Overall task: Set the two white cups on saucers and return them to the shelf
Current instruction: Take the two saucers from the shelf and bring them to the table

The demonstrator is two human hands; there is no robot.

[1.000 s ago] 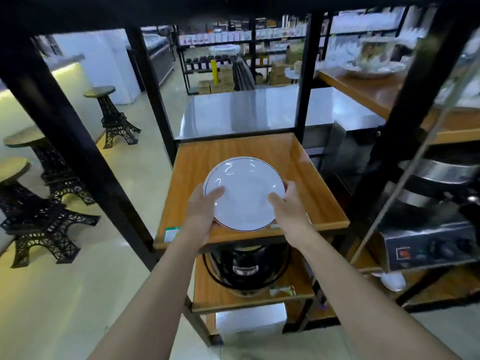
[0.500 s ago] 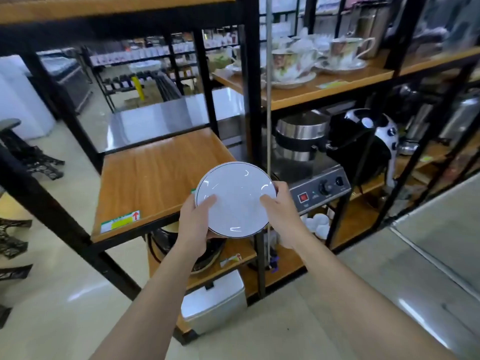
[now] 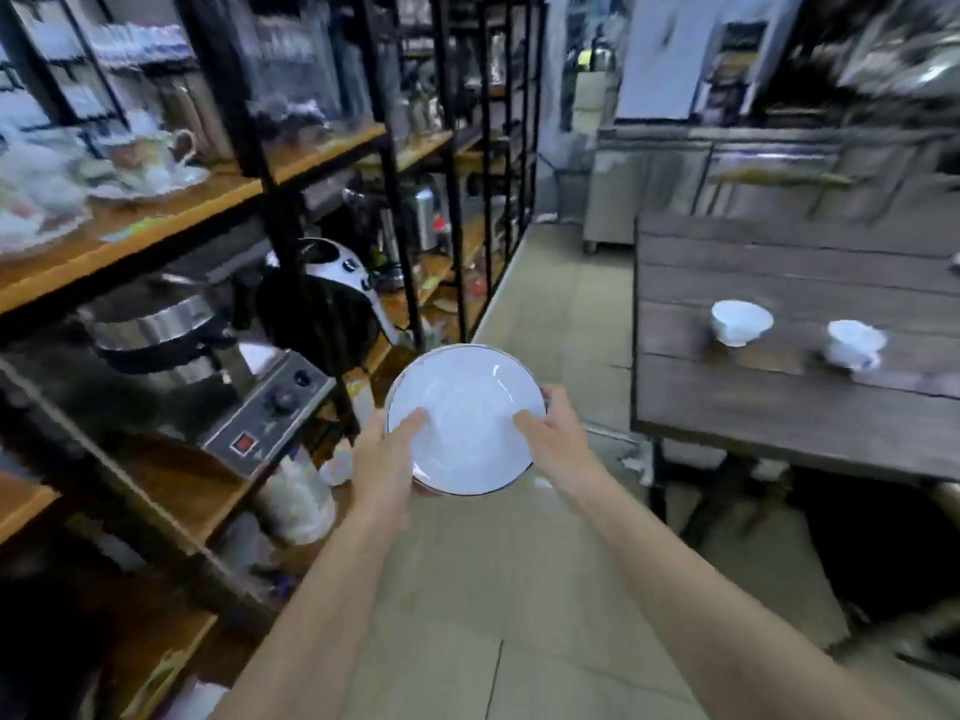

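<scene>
A tall black-framed shelf (image 3: 218, 210) with wooden boards fills the left side, blurred, carrying flowered teacups on saucers (image 3: 150, 158) on an upper board and, on the board below, a steel appliance with knobs (image 3: 249, 402) and a black-and-white kettle-like pot (image 3: 332, 298). To the right stands a dark wooden counter (image 3: 789, 418), its planks running across the view. The pale tiled floor (image 3: 519, 589) runs between shelf and counter. Both bare forearms reach forward over that floor, and between them a white saucer (image 3: 465, 423) with a thin dark rim line is held in the air, roughly level, near the counter's left edge but apart from it; whether more than one saucer is stacked there cannot be told. The left hand (image 3: 387, 459) is clamped on the saucer's left edge, thumb lying on the upper face and fingers under it. The right hand (image 3: 556, 433) grips the right edge the same way, thumb on top. Two white cups rest on the counter, well apart from the saucer: one cup (image 3: 740, 322) nearer the middle of the planks, the other cup (image 3: 854, 344) just to its right, the two close together but not touching.
</scene>
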